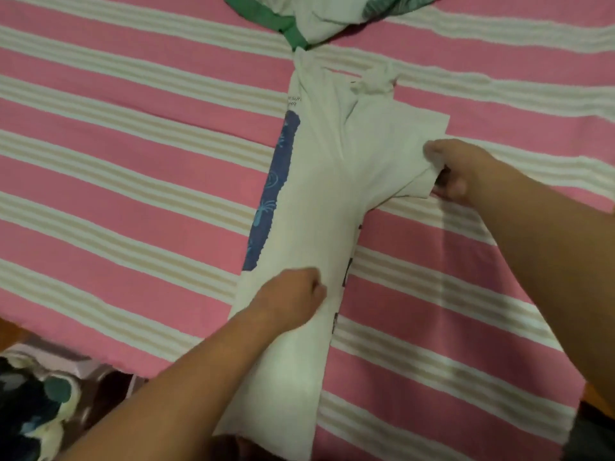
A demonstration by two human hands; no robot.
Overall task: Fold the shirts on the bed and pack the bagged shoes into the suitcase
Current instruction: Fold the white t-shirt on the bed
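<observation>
On the pink-and-cream striped bed cover (133,201), a white shirt (319,207) is lying as a long narrow strip running from the near edge toward the far side, its blue print showing along the left fold. The left hand (293,294) is resting curled on the lower part of the strip, apparently pinning it so the cloth does not slide; whether it is pinching fabric I cannot tell. The right hand (456,168) is grasping the sleeve that is sticking out to the right, probably to bring it over onto the body. At the far edge a crumpled green-trimmed garment (299,18) is waiting, just touching the shirt's collar end. Neither shoes nor suitcase are identifiable.
</observation>
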